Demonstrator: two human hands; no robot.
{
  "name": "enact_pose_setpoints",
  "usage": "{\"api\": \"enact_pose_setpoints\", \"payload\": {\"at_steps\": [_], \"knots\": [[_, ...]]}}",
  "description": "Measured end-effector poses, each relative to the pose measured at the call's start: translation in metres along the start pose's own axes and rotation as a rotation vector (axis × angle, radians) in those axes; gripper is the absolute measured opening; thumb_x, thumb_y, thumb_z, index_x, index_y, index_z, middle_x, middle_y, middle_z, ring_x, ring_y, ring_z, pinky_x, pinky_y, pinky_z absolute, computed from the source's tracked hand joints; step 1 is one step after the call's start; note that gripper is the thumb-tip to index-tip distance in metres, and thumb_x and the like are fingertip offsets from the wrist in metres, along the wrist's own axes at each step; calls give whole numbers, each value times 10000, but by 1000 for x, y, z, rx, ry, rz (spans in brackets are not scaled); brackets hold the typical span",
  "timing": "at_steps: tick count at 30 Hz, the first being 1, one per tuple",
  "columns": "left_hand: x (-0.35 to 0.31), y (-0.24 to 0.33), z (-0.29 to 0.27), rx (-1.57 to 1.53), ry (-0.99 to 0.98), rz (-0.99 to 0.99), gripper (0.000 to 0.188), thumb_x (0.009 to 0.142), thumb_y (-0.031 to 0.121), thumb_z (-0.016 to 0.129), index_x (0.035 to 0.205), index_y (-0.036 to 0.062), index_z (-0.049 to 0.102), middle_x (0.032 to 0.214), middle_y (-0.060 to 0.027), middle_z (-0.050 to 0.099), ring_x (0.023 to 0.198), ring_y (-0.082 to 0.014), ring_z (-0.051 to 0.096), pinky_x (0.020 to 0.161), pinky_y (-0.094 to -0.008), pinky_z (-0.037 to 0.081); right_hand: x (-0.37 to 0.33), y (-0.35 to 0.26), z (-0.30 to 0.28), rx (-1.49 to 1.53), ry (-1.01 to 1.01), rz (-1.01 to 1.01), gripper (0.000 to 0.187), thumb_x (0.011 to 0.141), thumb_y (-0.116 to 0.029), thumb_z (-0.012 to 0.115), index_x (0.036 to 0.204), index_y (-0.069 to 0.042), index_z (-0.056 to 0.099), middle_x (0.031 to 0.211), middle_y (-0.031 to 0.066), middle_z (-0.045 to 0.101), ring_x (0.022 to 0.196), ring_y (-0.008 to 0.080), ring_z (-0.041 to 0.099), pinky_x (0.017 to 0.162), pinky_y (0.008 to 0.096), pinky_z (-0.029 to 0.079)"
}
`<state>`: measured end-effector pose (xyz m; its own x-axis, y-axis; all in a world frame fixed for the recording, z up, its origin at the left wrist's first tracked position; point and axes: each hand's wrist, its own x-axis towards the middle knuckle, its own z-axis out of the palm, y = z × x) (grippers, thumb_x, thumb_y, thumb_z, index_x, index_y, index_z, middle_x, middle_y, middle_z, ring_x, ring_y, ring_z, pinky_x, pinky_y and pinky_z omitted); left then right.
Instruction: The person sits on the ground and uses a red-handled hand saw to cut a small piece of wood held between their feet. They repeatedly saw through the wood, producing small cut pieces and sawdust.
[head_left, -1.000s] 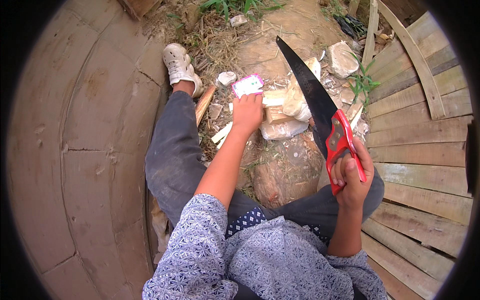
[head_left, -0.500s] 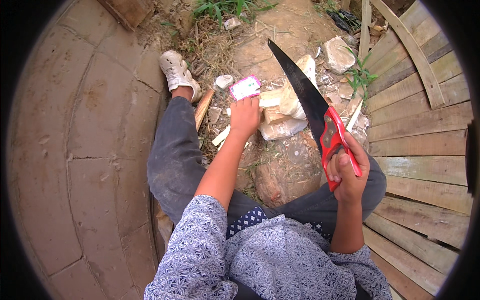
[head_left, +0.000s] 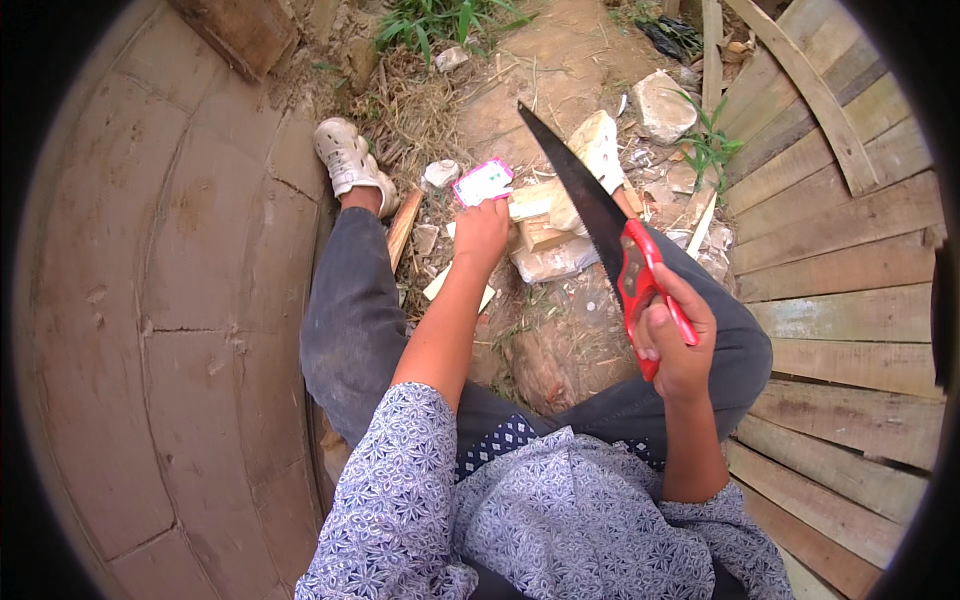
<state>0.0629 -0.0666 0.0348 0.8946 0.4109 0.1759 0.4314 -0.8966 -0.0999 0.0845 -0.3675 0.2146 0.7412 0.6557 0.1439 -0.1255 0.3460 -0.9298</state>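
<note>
Right hand point(head_left: 680, 345) gripping saw point(head_left: 600, 235), left hand point(head_left: 482, 228) pinching pink card point(head_left: 482, 184) (underside hidden)

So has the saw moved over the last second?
Yes, slightly. The saw, held by its red handle in the right hand, has drawn back toward the person; its tip has pulled away from the pale stone it pointed at.

Print on the small pink-edged card point(head_left: 483, 184) too small to make out. Lower edge of that card covered by the left hand point(head_left: 481, 228). Middle of the saw's red handle point(head_left: 645, 290) hidden inside the right hand point(head_left: 678, 340). Right foot concealed behind the saw blade point(head_left: 575, 200). Wooden planks point(head_left: 850, 250) cut off by the dark rim. Lap swallowed by the patterned shirt point(head_left: 520, 520).
</note>
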Motion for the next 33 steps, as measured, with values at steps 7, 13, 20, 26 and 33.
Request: {"api": "enact_pose_setpoints", "payload": {"at_steps": [7, 13, 20, 26, 33], "knots": [[9, -11, 8, -73, -77, 40, 237, 943, 272, 586, 1058, 74, 524, 936, -117, 662, 815, -295, 710, 675, -441, 566, -11, 15, 15, -113, -38, 160, 313, 978, -82, 623, 1283, -14, 643, 820, -16, 603, 620, 15, 495, 550, 188, 408], [5, -23, 4, -190, -181, 74, 319, 959, 314, 595, 1077, 30, 508, 995, -180, 686, 878, -351, 699, 730, -471, 559, -15, 27, 25, -294, -83, 63, 322, 970, -61, 615, 1287, -13, 647, 992, 12, 661, 854, 38, 553, 773, 209, 451], [-14, -59, -15, -219, -293, 82, 371, 964, 324, 584, 1102, -9, 495, 945, -220, 699, 890, -405, 686, 745, -520, 540, -18, 37, 32, -303, -80, 135, 316, 962, -44, 613, 1274, -13, 655, 1060, 29, 684, 893, 42, 575, 802, 217, 468], [-23, -59, -6, -176, -191, 80, 312, 948, 278, 580, 1067, 3, 496, 910, -217, 690, 812, -399, 693, 686, -501, 551, -6, 55, 35, -286, -89, 132, 295, 976, -56, 596, 1261, -17, 661, 1019, 18, 669, 828, 34, 555, 743, 213, 451], [-25, -50, -22, -180, -168, 113, 317, 934, 277, 610, 1065, 8, 507, 921, -186, 688, 801, -363, 705, 667, -476, 560, 0, 56, 34, -257, -119, 208, 289, 987, -58, 578, 1260, -17, 662, 1095, 39, 687, 902, 45, 574, 809, 218, 468]]}}
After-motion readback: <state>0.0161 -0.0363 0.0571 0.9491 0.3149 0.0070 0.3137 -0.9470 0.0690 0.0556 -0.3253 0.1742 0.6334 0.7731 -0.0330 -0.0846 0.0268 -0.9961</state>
